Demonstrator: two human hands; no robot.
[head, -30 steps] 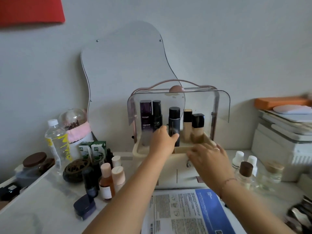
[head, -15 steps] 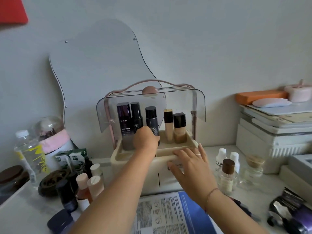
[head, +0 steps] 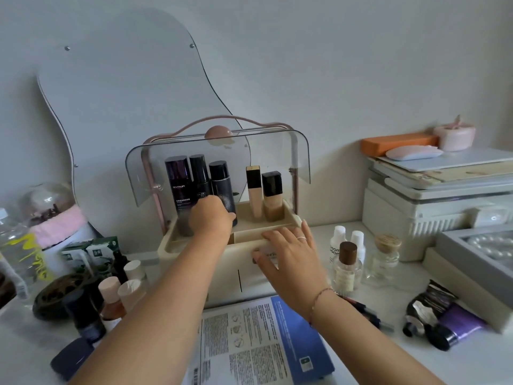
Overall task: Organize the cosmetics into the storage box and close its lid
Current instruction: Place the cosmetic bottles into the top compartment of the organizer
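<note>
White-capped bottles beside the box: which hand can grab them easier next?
Right. The right hand lies open on the front rim of the storage box, just beside the white-capped bottles. The left hand is inside the box, gripping a black bottle.

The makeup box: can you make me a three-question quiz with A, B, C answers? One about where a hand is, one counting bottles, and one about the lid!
1. Where is the left hand?
A. on the blue leaflet
B. inside the storage box, round the dotted black bottle
C. on the water bottle

2. How many bottles stand in the box?
A. three
B. five
C. eight

3. How is the clear lid?
A. raised open
B. shut down
C. lying on the table

Answers: 1 B, its fingers curl round that bottle's lower part. 2 B, three dark and two beige stand in a row. 3 A, it hangs tipped up above the bottles.
</note>
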